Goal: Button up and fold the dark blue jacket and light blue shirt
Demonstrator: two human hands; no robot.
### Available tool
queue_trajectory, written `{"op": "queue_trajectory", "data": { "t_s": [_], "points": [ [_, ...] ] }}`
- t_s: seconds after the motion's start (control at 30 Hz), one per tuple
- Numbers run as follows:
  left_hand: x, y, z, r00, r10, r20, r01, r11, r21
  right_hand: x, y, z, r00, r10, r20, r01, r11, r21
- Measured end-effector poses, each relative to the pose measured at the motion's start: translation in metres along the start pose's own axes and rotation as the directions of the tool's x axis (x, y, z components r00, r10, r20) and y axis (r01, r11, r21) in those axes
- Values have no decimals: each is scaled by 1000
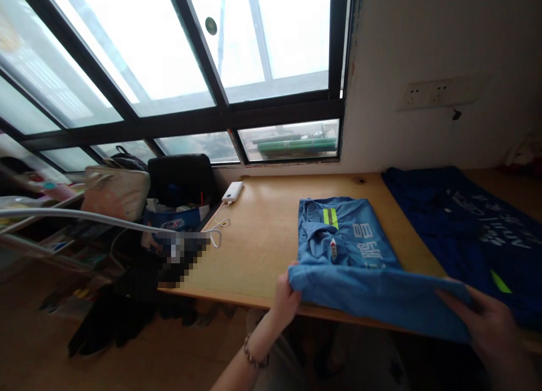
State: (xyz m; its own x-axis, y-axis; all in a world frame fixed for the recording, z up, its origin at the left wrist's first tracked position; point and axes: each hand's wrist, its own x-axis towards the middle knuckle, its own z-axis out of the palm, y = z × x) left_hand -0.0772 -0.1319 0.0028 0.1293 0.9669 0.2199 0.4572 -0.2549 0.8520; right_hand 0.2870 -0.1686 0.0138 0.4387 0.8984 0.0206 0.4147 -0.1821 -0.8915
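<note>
A light blue shirt point(351, 255) with white lettering and a yellow-green stripe lies on the wooden table point(262, 233). Its near part is folded over and lifted at the table's front edge. My left hand point(285, 298) pinches the left corner of that fold. My right hand point(486, 317) grips the right end of the same fold, its fingers closed over the cloth. A beaded bracelet point(254, 357) circles my left wrist.
A dark blue garment point(466, 227) with white print lies spread on the table's right part. A white power bank point(232, 192) with a cable sits near the window. Bags point(116, 190) and clutter fill shelves at the left. A wall socket point(427, 94) is above.
</note>
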Motion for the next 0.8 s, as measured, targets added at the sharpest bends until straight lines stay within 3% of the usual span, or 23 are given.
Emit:
{"op": "queue_trajectory", "data": {
  "t_s": [0.03,0.13,0.2,0.27,0.37,0.47,0.53,0.67,0.77,0.8],
  "points": [
    [16,4,3,997,-47,-57,50,997,55,17,-8,13,999,40,3,-40,999,24],
    [49,2,11,975,-135,-176,186,930,316,55,-15,49,1000,1,-13,-1,1000,-24],
    [55,-7,14,961,-154,-231,241,873,423,63,-4,62,1000,23,18,-21,997,-75],
    [49,-18,14,950,-222,-221,295,872,391,58,12,65,997,65,44,-61,995,-85],
    [35,-28,12,911,-385,-150,408,894,184,39,28,61,990,114,87,-112,993,-30],
    [31,-26,11,860,-502,-93,497,865,-68,20,23,60,972,155,177,-170,983,69],
    [35,-19,10,832,-551,59,549,804,-231,12,12,61,950,181,253,-230,956,182],
    [45,-4,4,737,-555,385,675,635,-377,-3,-4,64,871,268,411,-451,769,453],
    [43,2,-1,698,-538,472,712,593,-378,-16,-5,61,824,350,446,-562,614,555],
    [40,3,-3,720,-528,450,687,632,-358,-21,-5,59,821,364,440,-569,582,581]
  ]
}}
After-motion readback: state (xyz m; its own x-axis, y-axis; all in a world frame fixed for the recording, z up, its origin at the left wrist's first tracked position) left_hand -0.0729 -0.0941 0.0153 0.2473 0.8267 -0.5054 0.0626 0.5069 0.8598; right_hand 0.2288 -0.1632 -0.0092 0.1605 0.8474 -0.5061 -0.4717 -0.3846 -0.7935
